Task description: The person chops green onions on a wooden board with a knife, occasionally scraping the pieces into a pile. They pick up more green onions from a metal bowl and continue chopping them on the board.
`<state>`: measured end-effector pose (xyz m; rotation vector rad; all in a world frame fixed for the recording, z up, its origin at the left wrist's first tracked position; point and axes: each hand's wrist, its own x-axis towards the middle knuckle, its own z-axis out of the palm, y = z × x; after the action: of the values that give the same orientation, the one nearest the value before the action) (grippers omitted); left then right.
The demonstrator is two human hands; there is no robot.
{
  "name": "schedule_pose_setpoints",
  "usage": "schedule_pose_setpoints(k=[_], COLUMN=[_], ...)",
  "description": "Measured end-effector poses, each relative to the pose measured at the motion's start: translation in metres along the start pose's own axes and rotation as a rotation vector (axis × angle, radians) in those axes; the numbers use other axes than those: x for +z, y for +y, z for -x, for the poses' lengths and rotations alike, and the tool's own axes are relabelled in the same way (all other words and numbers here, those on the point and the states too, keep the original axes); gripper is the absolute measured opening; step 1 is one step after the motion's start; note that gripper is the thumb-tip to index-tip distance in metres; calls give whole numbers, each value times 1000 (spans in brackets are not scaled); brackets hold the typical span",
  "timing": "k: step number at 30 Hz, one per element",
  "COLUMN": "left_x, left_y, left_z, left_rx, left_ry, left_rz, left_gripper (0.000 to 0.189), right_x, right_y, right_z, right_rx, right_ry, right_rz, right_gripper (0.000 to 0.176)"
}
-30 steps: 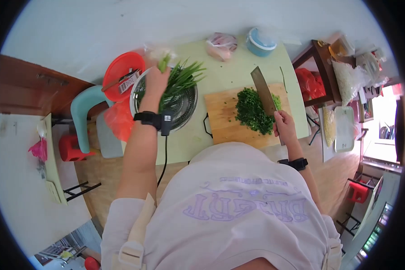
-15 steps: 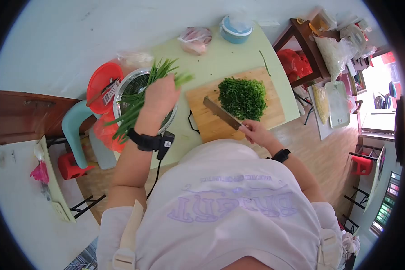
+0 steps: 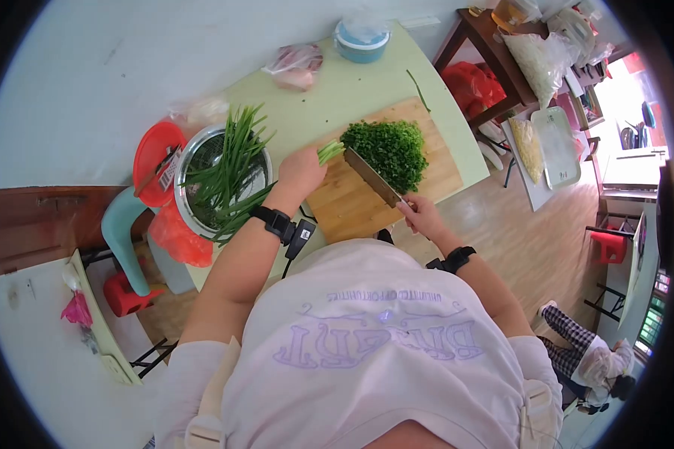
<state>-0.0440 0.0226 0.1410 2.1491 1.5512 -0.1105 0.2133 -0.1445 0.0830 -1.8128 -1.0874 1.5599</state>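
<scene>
My left hand (image 3: 304, 173) is closed around a bunch of garlic chives (image 3: 236, 168). Their pale stem ends poke out past my fingers over the wooden cutting board (image 3: 344, 206), while the long green leaves trail back over a round metal basin (image 3: 183, 191). In my right hand (image 3: 421, 215) is the handle of a kitchen knife (image 3: 372, 178). Its blade slants across the board, tip close to the stem ends, along the near left edge of a heap of finely chopped greens (image 3: 389, 153).
A red plastic basin (image 3: 151, 146) stands left of the metal one. Along the table's (image 3: 299, 112) far side are a bag of meat (image 3: 296, 67) and a blue tub (image 3: 362, 43). One loose chive (image 3: 419, 90) lies beyond the board. Another person (image 3: 588, 355) is at lower right.
My left hand has brought the chives from above the metal basin down to the board's left side, beside the knife. The other person has come into view at the lower right.
</scene>
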Motion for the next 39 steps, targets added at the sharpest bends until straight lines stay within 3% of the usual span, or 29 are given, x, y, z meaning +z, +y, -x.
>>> schedule_pose_setpoints(k=[4,12,16,27,39], left_x=[0,-15,-17,-17,-20], left_y=[-1,-18,-31,-58,-67], left_z=[-1,17,25,33,42], left_rx=[-42,-152,-117,74,158], left_ry=[-17,146,210,226,191], left_rz=[33,203,180,259,317], left_gripper=[36,43,38,39,39], right_x=[0,55,93,153,163], right_y=[-16,-49,-48,-60,-67], right_z=[8,-37,-66,-79,-86], right_rx=[18,-66,-136,1,0], right_ry=[-38,-46,47,560,772], right_rz=[-6,-151,-225,-620,-722], right_gripper=[30,24,20,20,19])
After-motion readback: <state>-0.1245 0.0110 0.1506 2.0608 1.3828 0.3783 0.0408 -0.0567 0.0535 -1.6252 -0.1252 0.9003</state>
